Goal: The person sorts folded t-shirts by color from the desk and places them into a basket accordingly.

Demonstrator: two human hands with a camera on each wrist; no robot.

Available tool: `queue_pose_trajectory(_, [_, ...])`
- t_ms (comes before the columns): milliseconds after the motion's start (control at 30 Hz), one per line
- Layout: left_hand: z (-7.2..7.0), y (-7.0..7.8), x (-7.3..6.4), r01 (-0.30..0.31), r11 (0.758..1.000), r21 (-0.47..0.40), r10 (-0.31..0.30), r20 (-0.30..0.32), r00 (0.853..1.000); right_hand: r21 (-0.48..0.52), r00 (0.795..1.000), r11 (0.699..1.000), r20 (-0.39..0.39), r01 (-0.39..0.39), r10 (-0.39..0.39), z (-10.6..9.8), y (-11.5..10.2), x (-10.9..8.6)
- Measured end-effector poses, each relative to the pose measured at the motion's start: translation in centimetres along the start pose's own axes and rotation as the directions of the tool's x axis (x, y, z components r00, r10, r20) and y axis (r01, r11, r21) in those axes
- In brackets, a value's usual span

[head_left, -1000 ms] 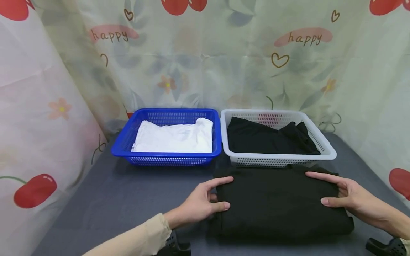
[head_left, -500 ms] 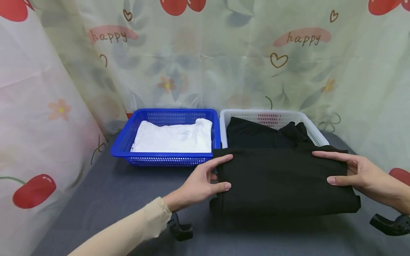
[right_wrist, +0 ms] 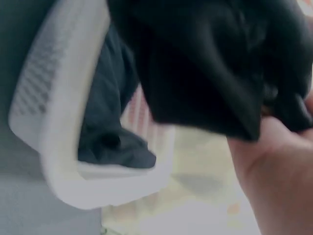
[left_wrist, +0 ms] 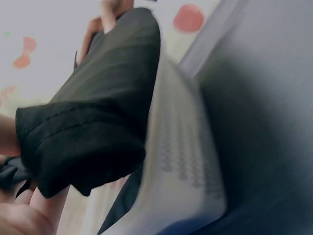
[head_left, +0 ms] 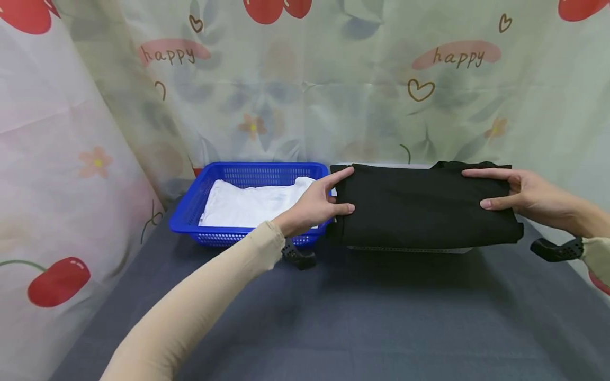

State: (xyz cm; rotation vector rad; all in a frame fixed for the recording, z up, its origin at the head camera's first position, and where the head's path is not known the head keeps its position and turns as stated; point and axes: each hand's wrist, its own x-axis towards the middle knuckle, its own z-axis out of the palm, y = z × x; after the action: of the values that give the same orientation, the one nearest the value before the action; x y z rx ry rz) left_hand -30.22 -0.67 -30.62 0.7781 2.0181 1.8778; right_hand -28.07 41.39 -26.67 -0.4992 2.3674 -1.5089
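Observation:
Both hands hold a thick folded black garment level over the white basket. My left hand grips its left end, thumb and forefinger lying on the near face. At the opposite end, my right hand grips it the same way; the other fingers of both hands are mostly hidden behind the cloth. Seen from the right wrist, the garment hangs above the basket's rim, and another piece of black cloth lies inside. In the left wrist view the folded layers and a stitched hem show close up.
Left of the white basket stands a blue basket with a folded white cloth in it; my left forearm passes in front of its right corner. A dark grey cloth covers the table. A printed curtain hangs close behind the baskets.
Both hands have lifted the folded black garment off the near table and carried it forward and up. It now covers most of the white basket in the head view.

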Motion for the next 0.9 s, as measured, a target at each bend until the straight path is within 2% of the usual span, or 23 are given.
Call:
queue_pose_trajectory(167, [-0.8,-0.2,3.5,0.099,0.993,0.066,-0.096,-0.038,0.995,0.001,0.997,0.999,0.069,-0.038,0.038,-2.1,0.2,1.7])
queue_pose_trajectory(267, [-0.9,-0.5,5.4,0.153,0.983,0.103,-0.147,-0.062,0.987,-0.072,0.995,0.995,0.075,-0.066,0.072,-2.8,0.6,2.5])
queue_pose_trajectory(367, [-1.1,-0.9,6.8,0.178,0.976,0.128,-0.167,-0.093,0.982,-0.068,0.995,0.995,0.062,-0.080,0.084,-3.2,1.1,3.6])
queue_pose_trajectory(500, [-1.1,-1.5,7.7,0.211,0.967,0.140,-0.194,-0.126,0.973,-0.020,0.994,0.995,0.035,-0.099,0.100,-3.5,1.9,4.9])
queue_pose_trajectory(567, [-1.0,-1.7,7.9,0.243,0.958,0.150,-0.225,-0.126,0.966,-0.039,0.992,0.992,0.034,-0.122,0.124,-3.5,2.2,5.4])
queue_pose_trajectory(733, [-0.1,-2.0,8.3,0.307,0.923,0.232,-0.294,-0.088,0.952,-0.156,0.984,0.974,0.049,-0.164,0.173,-3.1,2.4,6.2])
queue_pose_trajectory(833, [0.3,-1.8,8.5,0.329,0.915,0.235,-0.324,-0.059,0.944,-0.252,0.982,0.953,0.046,-0.165,0.182,-2.5,2.5,6.7])
queue_pose_trajectory(900, [0.5,-1.6,8.5,0.330,0.912,0.244,-0.327,-0.054,0.944,-0.328,0.981,0.929,0.037,-0.170,0.192,-2.0,2.5,6.8])
